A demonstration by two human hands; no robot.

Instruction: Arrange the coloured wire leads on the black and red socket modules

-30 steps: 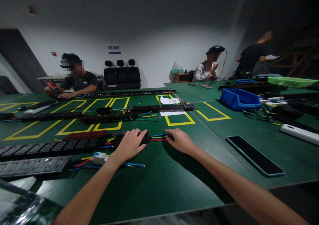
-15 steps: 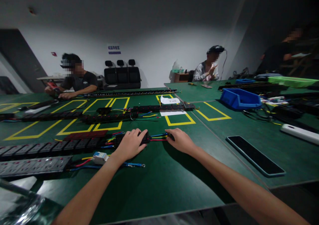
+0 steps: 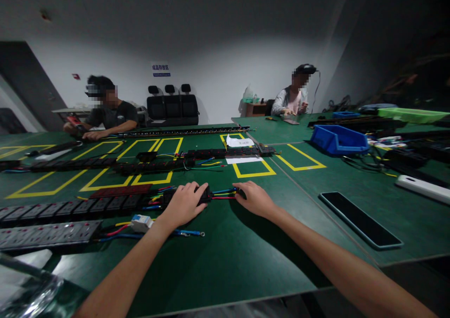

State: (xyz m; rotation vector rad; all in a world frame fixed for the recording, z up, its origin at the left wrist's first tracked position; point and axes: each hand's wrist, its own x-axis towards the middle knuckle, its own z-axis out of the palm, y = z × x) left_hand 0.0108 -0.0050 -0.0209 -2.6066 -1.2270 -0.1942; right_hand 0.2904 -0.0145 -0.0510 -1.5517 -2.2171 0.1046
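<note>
My left hand point(image 3: 186, 203) lies over a black socket block point(image 3: 206, 194), thumb on the near side and fingers on the far side, gripping it. Red, blue and yellow-green wires point(image 3: 222, 195) run from the block's right end to my right hand point(image 3: 255, 199). The fingertips of that hand pinch the wire ends, which are mostly hidden. More coloured wires point(image 3: 156, 199) come out at the block's left, beside a row of black sockets point(image 3: 105, 204). Nearer me lies a grey power strip point(image 3: 49, 233) with a white-and-blue breaker point(image 3: 141, 222) and blue leads with ring terminals point(image 3: 191, 233).
A phone point(image 3: 358, 219) lies right of my right arm. Further back are a blue bin point(image 3: 339, 140), a white strip point(image 3: 425, 188), a green tray point(image 3: 413, 115) and black socket strips point(image 3: 151, 167) across yellow tape outlines. Two co-workers sit at the table's far side.
My hands, the socket block and the wires stay in place. The co-worker at the back right has lowered a hand to the table. The person at far right has mostly gone from sight.
</note>
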